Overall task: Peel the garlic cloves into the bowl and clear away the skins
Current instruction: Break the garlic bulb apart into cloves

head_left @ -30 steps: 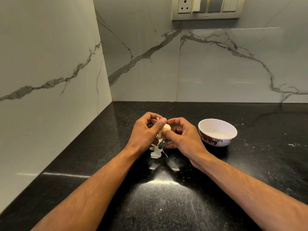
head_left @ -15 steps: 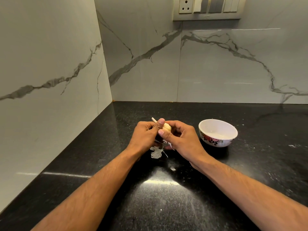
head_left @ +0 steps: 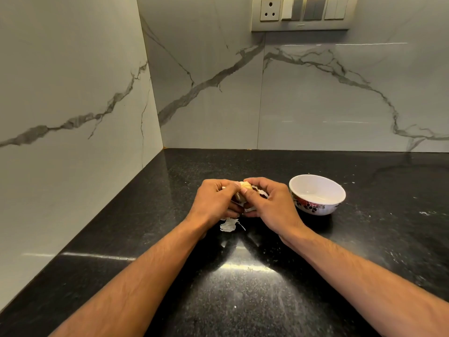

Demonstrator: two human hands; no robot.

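Observation:
Both hands meet over the black counter around a pale garlic bulb (head_left: 243, 185). My left hand (head_left: 216, 201) grips it from the left with curled fingers, the thumb on top. My right hand (head_left: 269, 203) pinches it from the right; bits of loose skin show under its fingers. A clump of white garlic skins (head_left: 228, 225) lies on the counter just below my left hand. The white bowl (head_left: 317, 194) with a floral band stands to the right of my right hand, and I see nothing inside it.
The black granite counter (head_left: 243, 288) runs into a corner of marble-look walls at left and back. A switch and socket panel (head_left: 301, 13) sits high on the back wall. Small white flecks (head_left: 425, 212) dot the counter at right.
The hands have closed tighter round the garlic and turned it; the stalk that stuck up past my left thumb is now mostly hidden. The skins and bowl have not moved.

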